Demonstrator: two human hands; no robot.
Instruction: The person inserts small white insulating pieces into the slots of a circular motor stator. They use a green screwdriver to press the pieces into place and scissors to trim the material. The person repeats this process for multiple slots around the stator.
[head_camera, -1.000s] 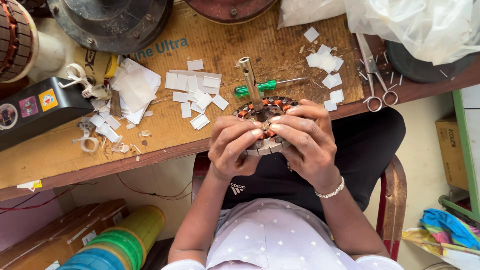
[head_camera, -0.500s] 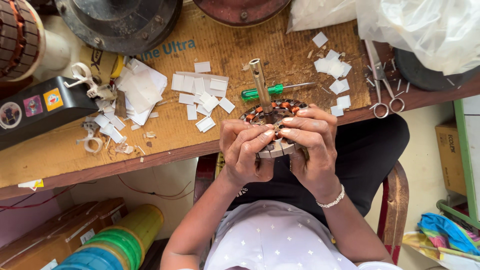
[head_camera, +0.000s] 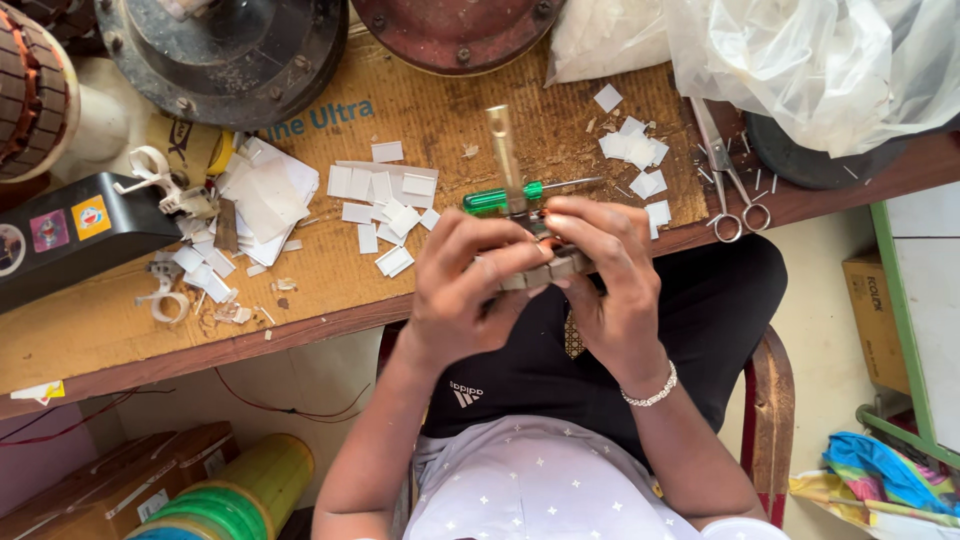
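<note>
Cardboard covers most of the worktop (head_camera: 80, 350), and going from the left there's a black box (head_camera: 70, 235) with stickers, then a scatter of white paper slips (head_camera: 385, 205) cut into little rectangles. Next comes the left hand (head_camera: 465, 290), fingers curled in and closed on the near side of the stator (head_camera: 545, 268), a small ring of stacked steel plates held just off the worktop edge over the lap. Most of it is hidden by fingers, so I can't tell how the windings look. Just behind it lie a green screwdriver (head_camera: 500, 198) and a brass-coloured rod (head_camera: 505, 155). The right hand (head_camera: 610, 290) is wrapped round the other side, fingertips pressing on the top rim, so both are clamped on the one part. My guess is it's dense and heavy for its size, totally rigid, with sharpish slot edges; the outer rim is the safe place to hold, since copper wire and any paper liners in the slots would scuff or tear easily. Further right are more slips, scissors (head_camera: 730, 180) and a plastic bag (head_camera: 800, 60).
</note>
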